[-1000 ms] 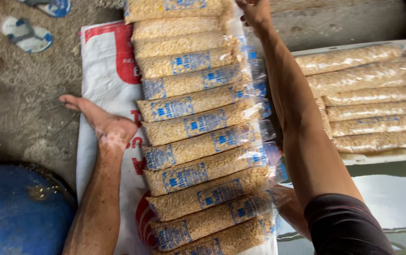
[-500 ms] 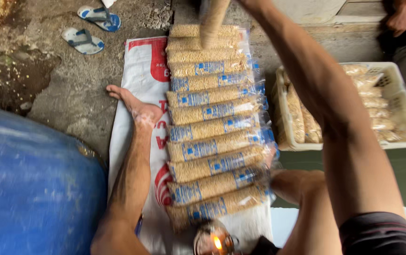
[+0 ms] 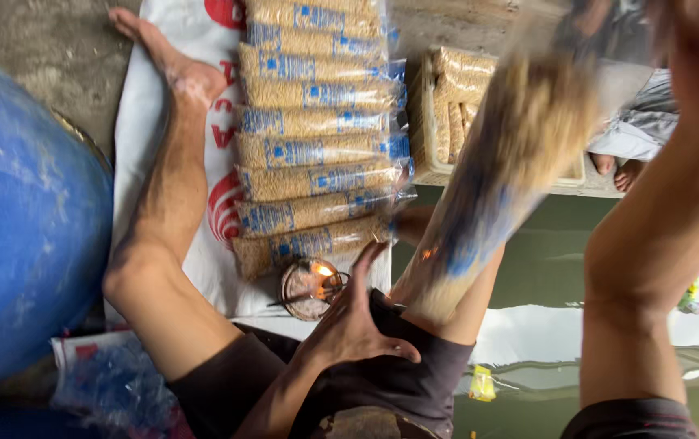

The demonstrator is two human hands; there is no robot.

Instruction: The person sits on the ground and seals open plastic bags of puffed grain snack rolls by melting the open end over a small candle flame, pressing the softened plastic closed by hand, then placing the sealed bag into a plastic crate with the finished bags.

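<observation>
My left hand (image 3: 353, 321) rests spread, fingers apart, near the small flame (image 3: 310, 286) and the stacked packets (image 3: 317, 130). My right hand (image 3: 691, 32), blurred at far right, lifts a packet (image 3: 504, 171); I cannot tell its grip.

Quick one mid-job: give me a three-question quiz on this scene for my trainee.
1. True or false: the left hand holds a packet.
2. What burns just beside the left hand? A) a small lamp in a round tin B) a cigarette C) a gas stove
3. Fill in: the row of packets lies on a white ____.
Key: 1 false, it is open and empty; 2 A; 3 sack.
</observation>
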